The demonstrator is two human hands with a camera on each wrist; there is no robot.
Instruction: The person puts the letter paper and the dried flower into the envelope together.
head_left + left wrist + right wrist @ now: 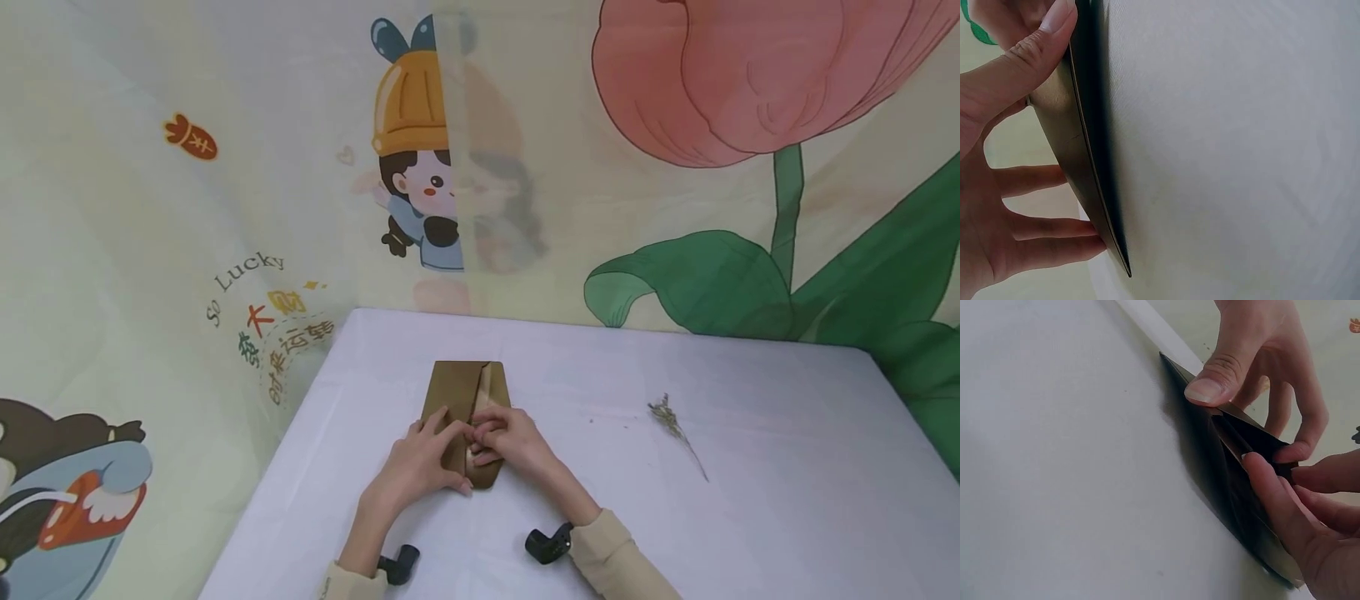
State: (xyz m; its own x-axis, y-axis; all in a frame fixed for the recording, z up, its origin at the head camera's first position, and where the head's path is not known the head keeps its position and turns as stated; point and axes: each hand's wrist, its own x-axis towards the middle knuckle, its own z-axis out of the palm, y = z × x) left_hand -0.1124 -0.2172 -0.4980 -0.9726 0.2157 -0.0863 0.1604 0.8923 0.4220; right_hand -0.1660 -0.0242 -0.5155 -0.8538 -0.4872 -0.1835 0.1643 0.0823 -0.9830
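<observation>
A folded brown paper piece (455, 385) lies on the table, with a lengthwise seam and a paler strip beside it. My left hand (422, 458) spans its left part, thumb at the near edge and fingertips on top. In the left wrist view, the straight outer fingers (1054, 247) touch the paper's surface. My right hand (517, 442) pinches the flap (1235, 440) near the middle seam. From the right wrist view, a dark opening shows between the paper layers, and the left thumb (1210, 387) lies on the edge. Both hands' fingertips are close together there.
A small dried flower sprig (675, 425) lies on the white tablecloth (780, 500) to the right. Black wrist cameras (549, 544) sit beside both sleeves. Printed curtains (540, 275) hang behind and to the left of the table.
</observation>
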